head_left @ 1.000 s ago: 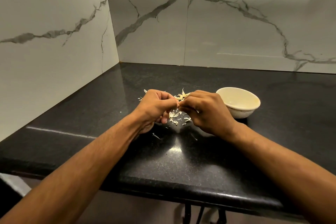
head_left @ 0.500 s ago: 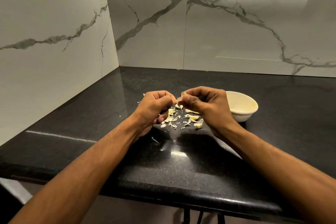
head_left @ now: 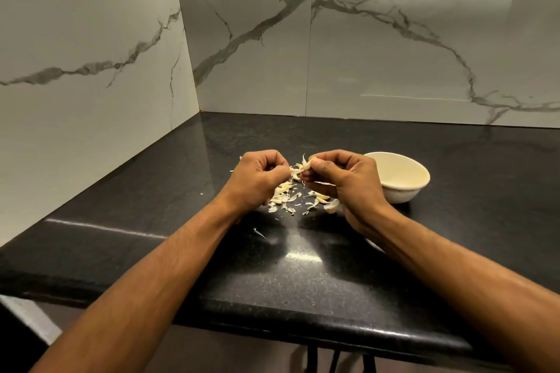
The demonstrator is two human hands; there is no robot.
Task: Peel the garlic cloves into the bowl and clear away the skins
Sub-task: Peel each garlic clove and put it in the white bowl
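Left hand (head_left: pixel 257 182) and right hand (head_left: pixel 342 180) fingers pinch garlic clove (head_left: pixel 304 167); skins (head_left: pixel 288 200) beneath fingers, bowl (head_left: pixel 397 180) right, counter (head_left: pixel 303 281) front edge near.

Both arms are bare from the hands back to the bottom edge of the view; no sleeve, cuff or glove shows anywhere along them. The left hand (head_left: pixel 257 182) has no ring, band or watch at the wrist, and neither does the right hand (head_left: pixel 348 182). The forearms are lean, with fine hair along them. The fingernails that show on the right hand look short and unpainted. No clothing of any sort comes into sight, and the rest of the person lies out of the view.
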